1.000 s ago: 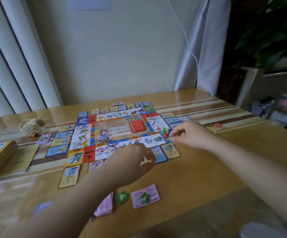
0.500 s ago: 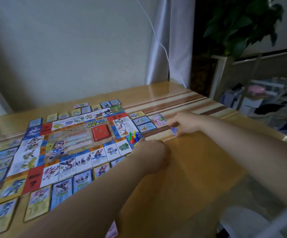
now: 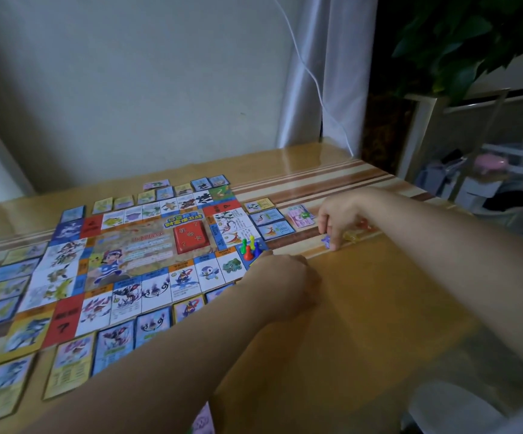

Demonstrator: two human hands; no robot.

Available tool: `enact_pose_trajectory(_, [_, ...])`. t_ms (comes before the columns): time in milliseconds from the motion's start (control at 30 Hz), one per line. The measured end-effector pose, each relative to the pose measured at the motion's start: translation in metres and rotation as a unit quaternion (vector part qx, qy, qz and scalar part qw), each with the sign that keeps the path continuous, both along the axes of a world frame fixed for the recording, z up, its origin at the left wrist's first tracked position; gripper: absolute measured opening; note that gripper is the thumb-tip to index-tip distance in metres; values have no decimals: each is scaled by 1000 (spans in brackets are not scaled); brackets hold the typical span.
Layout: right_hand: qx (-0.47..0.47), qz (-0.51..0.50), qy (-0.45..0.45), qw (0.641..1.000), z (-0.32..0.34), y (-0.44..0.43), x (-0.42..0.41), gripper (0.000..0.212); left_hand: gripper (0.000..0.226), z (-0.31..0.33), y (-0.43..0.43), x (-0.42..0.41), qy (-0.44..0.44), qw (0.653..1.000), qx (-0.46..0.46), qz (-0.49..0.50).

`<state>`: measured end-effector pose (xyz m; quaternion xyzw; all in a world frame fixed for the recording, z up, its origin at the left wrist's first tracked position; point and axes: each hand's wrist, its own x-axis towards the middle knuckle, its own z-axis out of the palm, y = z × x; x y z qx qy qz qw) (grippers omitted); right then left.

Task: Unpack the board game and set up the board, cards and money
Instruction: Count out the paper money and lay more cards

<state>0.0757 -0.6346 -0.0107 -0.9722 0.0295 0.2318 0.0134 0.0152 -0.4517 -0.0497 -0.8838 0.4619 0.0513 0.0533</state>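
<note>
Purple token (image 3: 327,241) pinched in right grip (image 3: 340,211) near board (image 3: 135,245), left grip (image 3: 280,277) curled, contents unclear

Dim room. Plain off-white wall (image 3: 128,89) on far side; white curtain (image 3: 301,114) to its right, thin white cable (image 3: 312,77) hanging over it. Glossy light-wood table (image 3: 379,308) with brown stripes. Dark green leafy plant (image 3: 460,42) far right, blurred cluttered shelves (image 3: 492,183) below.
</note>
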Motion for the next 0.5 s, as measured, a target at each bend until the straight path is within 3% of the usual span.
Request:
enact_pose_trajectory(267, [-24, 0, 18, 1000, 4, 5, -4, 37, 31, 0, -1, -2, 2, 1000, 4, 4])
enact_pose_trajectory(433, [29, 2, -21, 999, 2, 7, -20, 23, 36, 4, 2, -3, -10, 1000, 11, 9])
enact_pose_trajectory(500, [74, 13, -60, 995, 5, 9, -30, 13, 37, 7, 5, -5, 25, 999, -32, 29])
